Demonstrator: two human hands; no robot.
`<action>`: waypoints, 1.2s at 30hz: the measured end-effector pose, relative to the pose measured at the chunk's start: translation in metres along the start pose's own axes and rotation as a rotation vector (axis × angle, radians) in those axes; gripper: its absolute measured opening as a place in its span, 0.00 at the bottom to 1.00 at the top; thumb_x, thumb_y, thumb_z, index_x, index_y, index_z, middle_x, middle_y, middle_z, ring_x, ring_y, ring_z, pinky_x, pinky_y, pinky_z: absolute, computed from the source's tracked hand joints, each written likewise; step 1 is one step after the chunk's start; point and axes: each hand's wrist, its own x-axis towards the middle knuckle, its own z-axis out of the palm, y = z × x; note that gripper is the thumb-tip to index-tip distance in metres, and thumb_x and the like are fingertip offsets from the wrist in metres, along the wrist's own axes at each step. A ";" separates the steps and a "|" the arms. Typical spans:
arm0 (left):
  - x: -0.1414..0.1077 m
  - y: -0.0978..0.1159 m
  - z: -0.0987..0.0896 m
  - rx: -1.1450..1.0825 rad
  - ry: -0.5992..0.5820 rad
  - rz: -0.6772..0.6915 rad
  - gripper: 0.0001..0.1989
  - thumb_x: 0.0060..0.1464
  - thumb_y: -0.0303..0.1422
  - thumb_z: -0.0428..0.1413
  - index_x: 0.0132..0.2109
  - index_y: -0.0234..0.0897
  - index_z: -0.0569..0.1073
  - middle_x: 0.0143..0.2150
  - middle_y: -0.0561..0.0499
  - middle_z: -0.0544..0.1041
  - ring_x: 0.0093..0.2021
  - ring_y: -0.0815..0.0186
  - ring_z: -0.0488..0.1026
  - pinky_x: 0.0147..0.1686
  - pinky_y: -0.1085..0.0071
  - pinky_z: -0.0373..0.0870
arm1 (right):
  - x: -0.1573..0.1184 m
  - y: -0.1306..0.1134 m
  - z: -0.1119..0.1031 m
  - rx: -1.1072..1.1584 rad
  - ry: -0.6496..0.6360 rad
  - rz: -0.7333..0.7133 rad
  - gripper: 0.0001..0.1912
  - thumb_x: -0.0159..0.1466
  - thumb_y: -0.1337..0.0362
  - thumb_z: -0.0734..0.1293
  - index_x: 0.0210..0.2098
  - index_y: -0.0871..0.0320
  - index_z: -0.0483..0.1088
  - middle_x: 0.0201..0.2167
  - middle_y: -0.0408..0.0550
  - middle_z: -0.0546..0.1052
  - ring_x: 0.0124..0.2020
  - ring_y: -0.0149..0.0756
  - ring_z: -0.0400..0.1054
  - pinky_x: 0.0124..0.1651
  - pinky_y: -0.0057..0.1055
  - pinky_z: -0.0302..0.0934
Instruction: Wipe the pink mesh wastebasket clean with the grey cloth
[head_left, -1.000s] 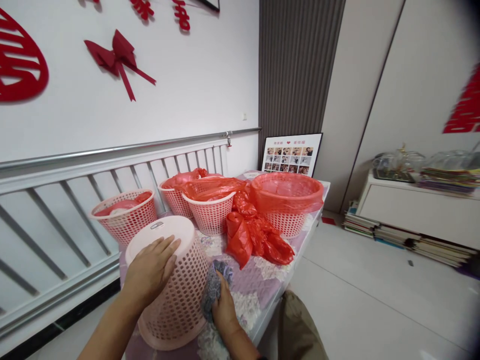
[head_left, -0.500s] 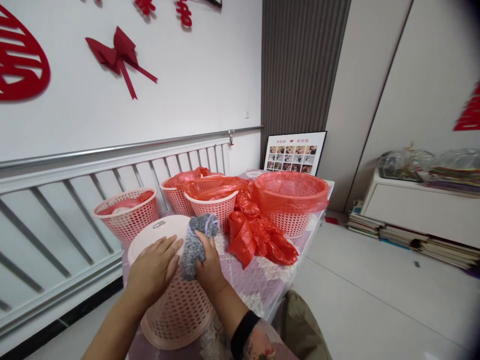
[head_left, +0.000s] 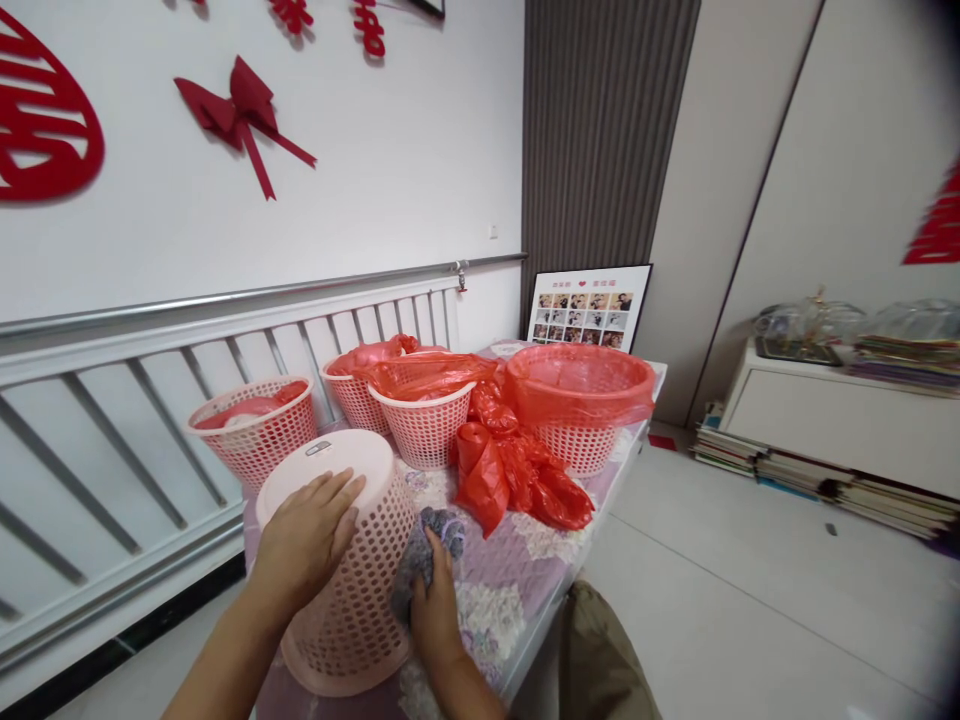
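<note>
A pale pink perforated plastic basket point(head_left: 367, 570) stands upside down on the table, its solid base facing up. My left hand point(head_left: 311, 525) lies on the edge of that base, fingers stretched out and close together. In my right hand point(head_left: 435, 610) is a grey cloth point(head_left: 420, 560) with a lilac edge, held against the basket's right side. Behind stand a basket with a red bag inside point(head_left: 255, 440), another partly hidden basket point(head_left: 352, 395), and a basket with red plastic over its rim point(head_left: 427, 425).
At the table's far right, a basket point(head_left: 577, 445) is lined with a red plastic bag point(head_left: 581, 375). Crumpled red bags point(head_left: 510, 475) lie before it on the lace-patterned tablecloth point(head_left: 495, 600). A radiator point(head_left: 150, 440) runs along the wall; a framed photo board point(head_left: 589, 305) leans behind.
My right hand has moved the cloth from the upper edge of the overturned basket down its right side. My left hand and the basket stay in place.
</note>
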 end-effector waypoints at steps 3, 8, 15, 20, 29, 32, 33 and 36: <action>-0.001 -0.001 -0.001 -0.001 0.014 -0.009 0.23 0.64 0.37 0.44 0.61 0.41 0.71 0.63 0.45 0.73 0.62 0.52 0.70 0.60 0.51 0.67 | -0.013 -0.049 0.005 0.012 -0.110 -0.049 0.40 0.56 0.77 0.60 0.66 0.51 0.59 0.66 0.52 0.63 0.69 0.50 0.55 0.68 0.57 0.52; 0.000 -0.006 -0.003 -0.026 -0.028 0.019 0.24 0.66 0.37 0.41 0.61 0.39 0.71 0.64 0.46 0.72 0.63 0.53 0.68 0.62 0.51 0.66 | 0.002 -0.114 0.005 -0.053 -0.320 -0.272 0.44 0.51 0.77 0.65 0.67 0.52 0.59 0.68 0.57 0.59 0.68 0.58 0.55 0.67 0.61 0.51; 0.000 -0.003 -0.005 0.006 -0.041 0.018 0.24 0.65 0.39 0.43 0.62 0.37 0.71 0.64 0.43 0.71 0.63 0.50 0.69 0.61 0.49 0.67 | -0.030 -0.030 0.003 -0.229 -0.321 -0.191 0.46 0.49 0.79 0.65 0.67 0.55 0.60 0.68 0.62 0.59 0.68 0.65 0.53 0.65 0.66 0.54; -0.001 -0.006 0.001 -0.011 -0.016 0.026 0.24 0.64 0.42 0.47 0.62 0.40 0.70 0.64 0.44 0.72 0.63 0.50 0.69 0.61 0.49 0.67 | -0.047 0.026 -0.012 -0.111 -0.136 0.040 0.42 0.53 0.80 0.60 0.67 0.58 0.58 0.65 0.58 0.66 0.68 0.51 0.58 0.68 0.55 0.54; -0.005 -0.047 0.004 -0.195 -0.019 0.135 0.24 0.63 0.44 0.49 0.62 0.44 0.71 0.64 0.48 0.72 0.63 0.55 0.68 0.64 0.52 0.64 | -0.054 0.027 -0.015 0.014 -0.133 0.100 0.41 0.53 0.80 0.59 0.65 0.53 0.62 0.63 0.52 0.69 0.66 0.44 0.61 0.69 0.52 0.53; 0.000 -0.045 -0.003 -0.288 -0.047 0.059 0.23 0.63 0.46 0.46 0.58 0.44 0.75 0.61 0.48 0.75 0.62 0.57 0.70 0.64 0.55 0.64 | -0.059 0.025 -0.017 -0.001 -0.157 0.092 0.42 0.51 0.81 0.60 0.64 0.53 0.63 0.63 0.53 0.69 0.66 0.47 0.61 0.68 0.54 0.53; 0.005 -0.040 -0.006 -0.315 -0.067 0.018 0.24 0.63 0.46 0.45 0.56 0.43 0.77 0.60 0.48 0.76 0.61 0.58 0.71 0.64 0.56 0.64 | -0.060 0.025 -0.018 -0.005 -0.160 0.093 0.42 0.51 0.81 0.60 0.64 0.54 0.63 0.63 0.54 0.69 0.66 0.48 0.61 0.68 0.54 0.53; 0.022 -0.020 -0.014 -0.334 -0.116 -0.143 0.27 0.64 0.46 0.42 0.55 0.37 0.77 0.58 0.45 0.77 0.60 0.58 0.72 0.64 0.58 0.64 | -0.059 0.026 -0.019 -0.017 -0.167 0.099 0.43 0.50 0.81 0.60 0.65 0.55 0.63 0.64 0.55 0.69 0.67 0.48 0.60 0.69 0.53 0.53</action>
